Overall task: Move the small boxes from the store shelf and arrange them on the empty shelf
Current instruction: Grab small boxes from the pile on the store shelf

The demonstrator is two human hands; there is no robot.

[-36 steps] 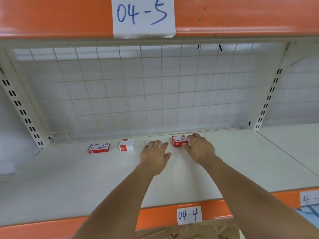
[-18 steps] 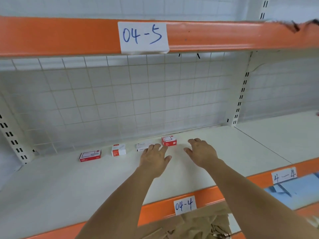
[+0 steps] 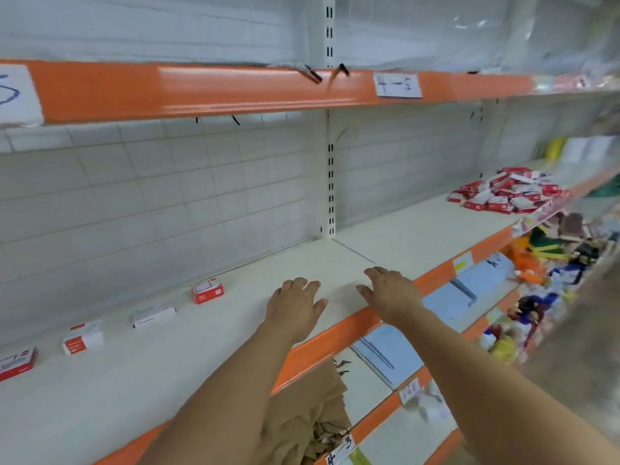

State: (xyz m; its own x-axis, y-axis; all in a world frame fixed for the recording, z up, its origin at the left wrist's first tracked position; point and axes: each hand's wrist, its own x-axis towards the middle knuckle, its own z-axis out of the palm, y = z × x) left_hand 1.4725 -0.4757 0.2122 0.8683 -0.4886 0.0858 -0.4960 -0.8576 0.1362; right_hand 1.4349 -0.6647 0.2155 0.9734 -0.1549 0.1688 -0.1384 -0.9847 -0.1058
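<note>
Our left hand [image 3: 295,305] and right hand [image 3: 391,293] hover spread and empty over the white shelf [image 3: 235,337] — the heap of small red-and-white cardboard boxes [image 3: 510,193] lies far right, nearer our right hand.

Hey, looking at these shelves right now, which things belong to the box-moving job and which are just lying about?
Part of the job:
- pile of small boxes on the shelf at right
- four placed boxes in a row
- white shelf they sit on
- left hand and right hand, both empty

Just lying about:
- brown paper below
- blue packets
- colourful goods at right
</note>
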